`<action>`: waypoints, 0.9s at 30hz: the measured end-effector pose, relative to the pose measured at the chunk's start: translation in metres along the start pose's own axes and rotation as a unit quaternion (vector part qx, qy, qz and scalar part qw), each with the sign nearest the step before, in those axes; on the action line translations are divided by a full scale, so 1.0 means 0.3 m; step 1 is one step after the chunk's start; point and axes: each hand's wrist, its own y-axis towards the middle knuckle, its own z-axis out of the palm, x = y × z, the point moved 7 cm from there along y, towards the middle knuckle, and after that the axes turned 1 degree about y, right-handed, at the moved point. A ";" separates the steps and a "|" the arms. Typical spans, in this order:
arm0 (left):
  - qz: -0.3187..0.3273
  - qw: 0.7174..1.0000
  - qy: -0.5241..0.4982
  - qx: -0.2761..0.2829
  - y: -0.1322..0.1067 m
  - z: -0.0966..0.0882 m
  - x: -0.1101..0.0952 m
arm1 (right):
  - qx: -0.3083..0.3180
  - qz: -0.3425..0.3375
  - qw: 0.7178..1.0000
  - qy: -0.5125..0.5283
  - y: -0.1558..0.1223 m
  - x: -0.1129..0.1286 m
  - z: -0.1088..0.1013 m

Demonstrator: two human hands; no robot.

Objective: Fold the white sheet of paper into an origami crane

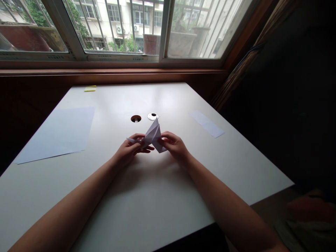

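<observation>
Between my two hands, above the middle of the white table, is a folded piece of white paper (153, 133) with a pointed peak standing up. My left hand (132, 145) pinches its left part between thumb and fingers; a thin paper tip sticks out to the left past the fingers. On the other side my right hand (173, 142) grips the right flap between thumb and forefinger. Parts of the folds are hidden behind the fingers.
White paper sheets (57, 133) lie on the table (147, 210) at left, a paper strip (207, 123) at right. Yellow sticky notes (90, 88) sit at the far left edge. Beyond my hands are a round hole (135, 118) and a round cover (152, 116). A window (123, 28) stands behind.
</observation>
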 end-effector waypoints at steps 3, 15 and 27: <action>0.000 1.000 0.000 -0.017 0.003 -0.008 0.003 | 0.020 -0.015 1.000 -0.013 -0.001 0.015 0.004; 0.035 0.994 0.070 -0.071 -0.006 -0.015 -0.038 | 0.063 -0.102 0.978 -0.169 -0.013 0.085 0.014; 0.016 0.998 0.043 -0.035 0.001 -0.002 -0.015 | 0.048 -0.106 0.977 -0.180 -0.012 0.098 0.011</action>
